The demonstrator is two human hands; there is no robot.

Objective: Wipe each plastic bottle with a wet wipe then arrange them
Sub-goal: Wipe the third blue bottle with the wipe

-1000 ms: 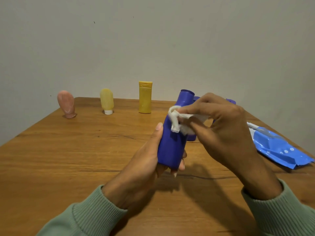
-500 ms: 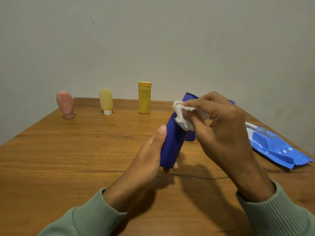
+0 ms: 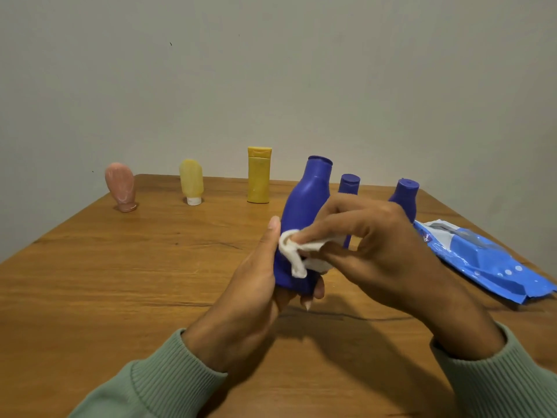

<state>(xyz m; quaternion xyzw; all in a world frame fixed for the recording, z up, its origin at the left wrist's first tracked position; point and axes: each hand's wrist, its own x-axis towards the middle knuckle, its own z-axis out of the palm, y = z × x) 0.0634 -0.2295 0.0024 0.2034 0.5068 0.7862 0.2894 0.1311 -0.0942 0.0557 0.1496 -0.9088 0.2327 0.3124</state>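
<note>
Here a blue bottle is gripped upright by its base in the left hand, while a white wipe, pinched in the right hand, is pressed against its lower side.

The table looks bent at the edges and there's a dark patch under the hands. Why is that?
Head view: the wide-angle lens makes the table edges splay outward; the dark patch is shadow thrown below the left hand and right hand, so light comes from above; the wet wipe looks slightly soft; the far bottles stay clear.
</note>
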